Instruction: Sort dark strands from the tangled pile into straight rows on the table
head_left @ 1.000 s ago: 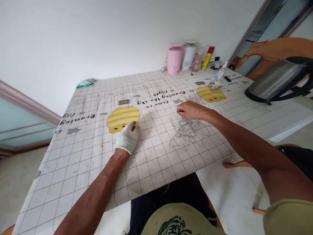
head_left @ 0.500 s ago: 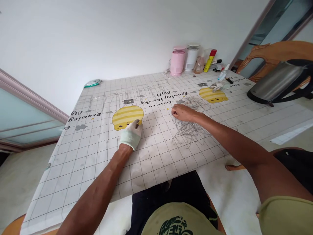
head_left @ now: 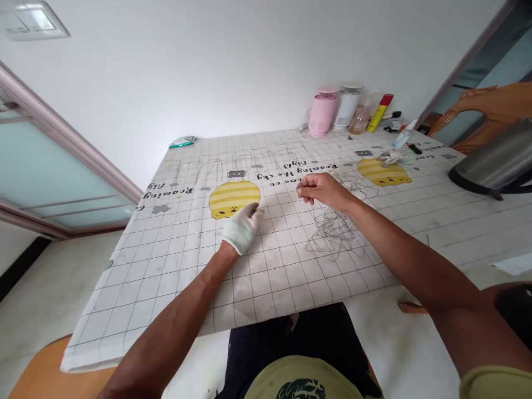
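My left hand point(head_left: 243, 227), in a white and pale green glove, rests on the tablecloth at the lower edge of a printed yellow striped bear. Its fingers are curled in, the thumb close to them; anything between them is too small to see. My bare right hand point(head_left: 322, 190) hovers at the left side of a loose tangle of thin dark wire or thread point(head_left: 332, 227). Thumb and index finger are pinched together, and whatever they hold cannot be made out. Part of the tangle is hidden beneath that hand and forearm.
Along the wall stand a pink canister-like device point(head_left: 322, 113), a white one point(head_left: 347, 108), a pump bottle point(head_left: 359, 119) and a yellow spray can point(head_left: 379, 113). A crumpled cloth point(head_left: 390, 158) lies near a metal kettle point(head_left: 494, 163). A green packet point(head_left: 183, 142) is at the far left corner.
The view has shifted left, so the table sits further right. My right hand's fingers have loosened from a tight fist to a pinch. The gloved left hand stays near the printed bear.
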Motion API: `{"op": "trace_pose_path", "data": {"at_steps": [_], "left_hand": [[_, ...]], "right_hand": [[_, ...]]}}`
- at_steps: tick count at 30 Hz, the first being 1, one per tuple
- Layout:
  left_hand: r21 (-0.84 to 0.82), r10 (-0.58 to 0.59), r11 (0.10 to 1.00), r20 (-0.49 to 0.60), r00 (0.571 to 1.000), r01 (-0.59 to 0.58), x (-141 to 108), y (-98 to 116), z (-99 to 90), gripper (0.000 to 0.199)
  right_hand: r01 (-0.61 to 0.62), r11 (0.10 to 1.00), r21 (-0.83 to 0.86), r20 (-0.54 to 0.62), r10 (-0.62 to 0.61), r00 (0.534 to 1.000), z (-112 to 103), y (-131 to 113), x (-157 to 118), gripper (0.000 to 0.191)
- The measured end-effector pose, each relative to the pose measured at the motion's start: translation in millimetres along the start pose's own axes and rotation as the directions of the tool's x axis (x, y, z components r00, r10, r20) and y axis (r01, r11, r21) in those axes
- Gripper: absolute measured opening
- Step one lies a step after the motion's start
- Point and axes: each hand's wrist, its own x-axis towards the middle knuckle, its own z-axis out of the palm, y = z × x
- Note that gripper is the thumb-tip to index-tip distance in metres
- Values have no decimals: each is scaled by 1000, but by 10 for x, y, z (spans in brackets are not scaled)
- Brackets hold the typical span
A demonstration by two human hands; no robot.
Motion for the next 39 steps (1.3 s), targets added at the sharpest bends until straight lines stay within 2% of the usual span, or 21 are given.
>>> {"op": "trace_pose_path", "data": {"at_steps": [3,6,10,15,19,22,26,28,30,33,35,37,39], "left_hand": [[-209,21,978,120,993,4,-78,77,-76,49],[-307,35,951,202,979,30,-126,116,-111,44],[-428,-45,891,250,967,152,-91,53,-40,32],[-489,-114,849,202,973,202,-10,-4,40,26],[-506,-179,835,124,976,217,-39,86,-2,26],[-542,-199,815,71,977,205,-94,158,-45,26],[-561,-208,804,48,977,199,-128,176,-50,25],[-541,-194,817,69,979,200,-108,145,-23,28],[-461,-178,869,46,983,178,-64,97,13,29],[-192,-89,980,-147,985,60,13,26,53,44],[-3,32,999,-263,964,-34,45,1,61,60],[122,141,986,-274,951,-111,54,-8,61,63],[189,215,966,-206,955,-177,49,-13,68,57]], "right_hand": [[4,998,65,71,-9,997,198,-53,-13,19],[4,992,129,124,-20,992,383,-70,-5,21],[-19,976,217,169,-18,985,549,-19,24,24],[-64,946,318,204,-3,979,601,86,20,32],[-98,905,413,229,0,973,598,125,-44,37],[-110,857,503,243,-18,970,677,138,-100,37],[-48,791,609,159,-63,985,873,159,-127,30],[11,774,633,92,-89,992,938,171,-116,30],[64,787,614,30,-104,994,955,182,-101,31],[88,838,538,-35,-82,996,922,198,-94,33],[79,865,496,-44,-66,997,900,208,-101,36],[70,881,468,-23,-67,997,899,219,-111,38],[59,889,455,21,-78,997,919,230,-117,39]]}}
